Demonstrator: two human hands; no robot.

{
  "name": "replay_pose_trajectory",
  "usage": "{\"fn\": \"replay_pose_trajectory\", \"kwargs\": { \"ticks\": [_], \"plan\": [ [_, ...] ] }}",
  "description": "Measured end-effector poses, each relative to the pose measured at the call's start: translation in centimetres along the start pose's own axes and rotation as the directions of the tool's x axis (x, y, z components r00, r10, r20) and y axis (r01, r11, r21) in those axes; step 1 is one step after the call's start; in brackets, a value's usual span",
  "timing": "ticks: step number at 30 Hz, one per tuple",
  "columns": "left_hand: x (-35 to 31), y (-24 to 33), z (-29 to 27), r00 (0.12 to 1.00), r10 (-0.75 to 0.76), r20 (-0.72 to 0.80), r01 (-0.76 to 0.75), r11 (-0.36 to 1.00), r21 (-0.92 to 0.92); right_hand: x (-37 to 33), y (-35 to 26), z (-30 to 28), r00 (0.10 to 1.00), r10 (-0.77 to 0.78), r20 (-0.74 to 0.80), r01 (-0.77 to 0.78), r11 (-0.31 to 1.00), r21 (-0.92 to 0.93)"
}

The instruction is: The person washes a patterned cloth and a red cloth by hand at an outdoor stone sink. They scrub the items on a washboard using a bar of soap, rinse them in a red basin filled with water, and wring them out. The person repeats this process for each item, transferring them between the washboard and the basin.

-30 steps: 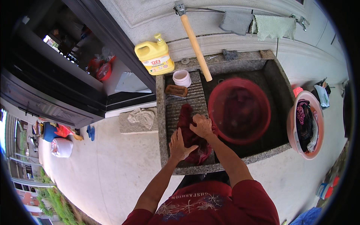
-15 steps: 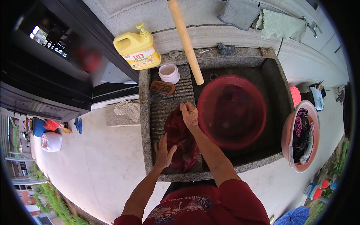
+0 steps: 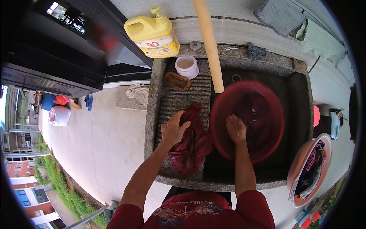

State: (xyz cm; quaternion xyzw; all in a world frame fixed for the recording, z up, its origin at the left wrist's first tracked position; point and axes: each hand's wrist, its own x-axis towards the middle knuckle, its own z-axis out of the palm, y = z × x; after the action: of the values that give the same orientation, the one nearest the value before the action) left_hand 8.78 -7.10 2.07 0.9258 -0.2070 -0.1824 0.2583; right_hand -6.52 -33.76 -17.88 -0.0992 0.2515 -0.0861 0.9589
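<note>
A wet dark-red garment [image 3: 193, 143] lies bunched on the ribbed washboard [image 3: 167, 104] in the left part of the stone sink [image 3: 151, 110]. My left hand [image 3: 173, 131] rests at the garment's upper left, open, thumb spread from the fingers. Over the left part of a red plastic basin [image 3: 280, 126] is my right hand [image 3: 236, 129], loosely cupped, with nothing visible in it. Dark water and what looks like dark soaking cloth [image 3: 255, 110] fill the basin. Above the washboard sit a wooden scrub brush [image 3: 177, 81] and a white tub [image 3: 187, 68].
A yellow pump jug [image 3: 154, 36] stands on the sink's back left corner. A pale wooden pole [image 3: 209, 42] slants down to the basin's rim. Right of the sink is a pink basin [image 3: 295, 179] of clothes. Rags [image 3: 280, 17] hang on the back wall.
My right hand has left the garment and moved right, over the red basin. My left hand has moved up along the garment, which now lies looser and more crumpled. The view has shifted.
</note>
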Motion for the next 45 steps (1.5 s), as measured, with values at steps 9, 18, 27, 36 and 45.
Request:
{"fn": "replay_pose_trajectory", "kwargs": {
  "ticks": [9, 18, 27, 36, 45],
  "plan": [
    [-1.2, 5.0, 2.4, 0.981, -0.156, -0.114, 0.179, 0.955, 0.236, -4.7, 2.1, 20.5, 0.751, 0.492, 0.441, -0.132, 0.766, -0.630],
    [1.2, 1.5, -1.4, 0.902, -0.411, 0.132, 0.351, 0.519, -0.780, -0.1, 0.9, -1.6, 0.927, 0.121, -0.354, -0.200, 0.960, -0.197],
    [-0.9, -2.2, -0.2, 0.781, -0.624, -0.019, 0.393, 0.516, -0.761, -1.9, 1.6, 15.5, 0.876, 0.383, 0.293, -0.331, 0.920, -0.211],
    [-0.3, 1.2, -2.7, 0.828, -0.551, 0.104, 0.264, 0.220, -0.939, -3.0, 2.2, 21.2, 0.956, 0.223, 0.190, -0.137, 0.914, -0.381],
    [-3.8, 11.2, -13.6, 0.920, -0.389, -0.037, -0.069, -0.068, -0.995, 1.4, -1.1, -0.9, 0.893, -0.096, -0.439, -0.058, 0.944, -0.324]
  ]
}}
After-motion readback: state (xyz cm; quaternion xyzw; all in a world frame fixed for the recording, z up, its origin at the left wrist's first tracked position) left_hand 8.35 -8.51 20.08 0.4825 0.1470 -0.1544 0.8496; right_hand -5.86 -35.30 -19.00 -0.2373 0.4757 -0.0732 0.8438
